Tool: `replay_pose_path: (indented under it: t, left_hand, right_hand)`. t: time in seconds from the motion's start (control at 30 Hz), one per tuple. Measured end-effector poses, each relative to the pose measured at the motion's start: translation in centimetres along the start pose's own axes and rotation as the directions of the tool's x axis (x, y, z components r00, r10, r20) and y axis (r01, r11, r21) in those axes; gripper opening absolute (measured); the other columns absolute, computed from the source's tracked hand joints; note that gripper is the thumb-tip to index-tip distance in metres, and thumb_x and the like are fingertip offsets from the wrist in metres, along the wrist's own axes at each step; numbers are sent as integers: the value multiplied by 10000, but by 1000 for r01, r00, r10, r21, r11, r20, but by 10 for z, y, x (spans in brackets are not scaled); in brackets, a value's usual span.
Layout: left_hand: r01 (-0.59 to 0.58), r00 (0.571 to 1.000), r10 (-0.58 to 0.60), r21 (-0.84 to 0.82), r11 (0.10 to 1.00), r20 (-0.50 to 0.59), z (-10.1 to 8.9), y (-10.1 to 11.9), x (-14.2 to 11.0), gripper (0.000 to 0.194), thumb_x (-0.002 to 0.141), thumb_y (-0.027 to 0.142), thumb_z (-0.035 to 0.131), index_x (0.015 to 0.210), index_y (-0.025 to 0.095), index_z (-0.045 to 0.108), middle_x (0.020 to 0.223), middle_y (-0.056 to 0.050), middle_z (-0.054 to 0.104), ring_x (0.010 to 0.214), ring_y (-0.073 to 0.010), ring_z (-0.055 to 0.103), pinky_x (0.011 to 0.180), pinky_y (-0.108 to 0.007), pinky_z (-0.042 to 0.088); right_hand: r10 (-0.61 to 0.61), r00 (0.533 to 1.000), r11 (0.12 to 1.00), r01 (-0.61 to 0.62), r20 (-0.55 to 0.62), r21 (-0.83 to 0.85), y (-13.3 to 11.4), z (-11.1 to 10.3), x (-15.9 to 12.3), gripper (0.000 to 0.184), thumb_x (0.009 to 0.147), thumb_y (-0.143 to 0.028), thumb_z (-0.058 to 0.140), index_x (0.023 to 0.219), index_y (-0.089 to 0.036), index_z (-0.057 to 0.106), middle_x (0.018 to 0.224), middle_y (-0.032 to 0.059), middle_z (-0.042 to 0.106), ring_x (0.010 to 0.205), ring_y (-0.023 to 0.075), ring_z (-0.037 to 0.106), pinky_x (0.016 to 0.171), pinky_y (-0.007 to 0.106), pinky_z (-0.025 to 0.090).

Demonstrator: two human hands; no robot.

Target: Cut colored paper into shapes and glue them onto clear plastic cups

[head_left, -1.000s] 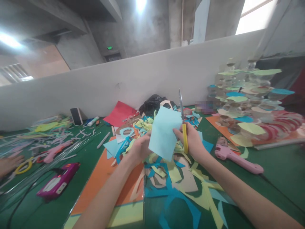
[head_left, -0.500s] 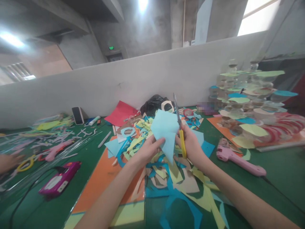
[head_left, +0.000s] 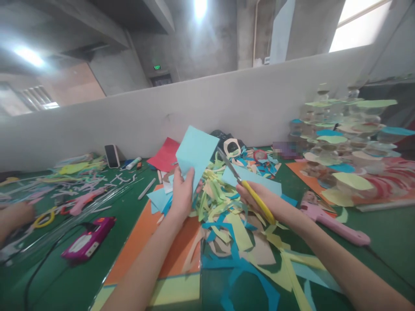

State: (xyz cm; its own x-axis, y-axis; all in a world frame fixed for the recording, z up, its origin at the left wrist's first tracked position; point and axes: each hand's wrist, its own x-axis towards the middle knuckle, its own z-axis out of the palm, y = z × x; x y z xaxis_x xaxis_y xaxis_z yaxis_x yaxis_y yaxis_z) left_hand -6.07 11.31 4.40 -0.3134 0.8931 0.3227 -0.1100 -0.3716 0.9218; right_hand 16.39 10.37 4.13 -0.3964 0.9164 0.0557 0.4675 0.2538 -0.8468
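The left hand [head_left: 183,191] pinches a light-blue sheet [head_left: 196,149]; the right hand [head_left: 267,196] grips scissors [head_left: 247,187]. A slack pinch could skew cutting; scraps [head_left: 214,203] beneath both hands could jam the scissors.

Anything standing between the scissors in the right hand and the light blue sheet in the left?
Nothing visible: the scissors point toward the light blue sheet across open space; the paper scraps lie beneath, on the table.

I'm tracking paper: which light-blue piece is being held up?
The angular light-blue paper sheet in the left hand; other light-blue pieces lie among mixed-colour paper scraps.
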Motion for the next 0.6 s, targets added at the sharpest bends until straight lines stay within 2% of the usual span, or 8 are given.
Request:
replay_pose_path:
  t: [0.1,0.23,0.4,0.5,0.6]
  left_hand:
    - [13,1000,-16,-109,994,-26,-1,3,2,332,783,310,711,1008,247,475,682,66,567,457,-69,500,411,-186,375]
    - [71,997,-76,-142,987,-32,3,1,1,350,712,327,768,914,206,508,658,55,572,466,-63,507,402,-174,365]
    - [58,996,-59,12,998,65,9,-2,-8,301,783,406,706,932,215,528,619,56,588,350,-51,429,331,-182,286]
    - [44,997,-49,81,996,64,10,-1,-12,277,810,425,676,919,231,512,530,85,534,313,-66,415,308,-179,254]
    - [40,997,-48,121,992,66,10,1,-13,274,820,442,663,880,227,503,519,78,555,307,-73,419,316,-184,290]
  right_hand:
    - [69,985,994,-55,157,-91,-3,-3,-2,532,813,-726,495,707,-210,422,605,-44,402,534,108,352,485,244,272]
    - [114,971,992,-98,211,-83,-5,-1,-4,529,811,-716,512,705,-204,436,580,-42,419,503,101,364,469,240,274]
    - [96,968,995,-99,231,1,-2,1,-3,501,808,-690,552,733,-208,441,573,-58,408,487,91,361,443,221,278]
    - [82,969,997,-83,232,-4,0,0,-3,500,816,-686,548,727,-205,441,582,-57,403,495,88,349,442,216,265]
    - [58,974,998,-57,220,-11,2,-1,-2,503,818,-687,547,729,-201,453,602,-50,414,507,91,361,446,216,265]
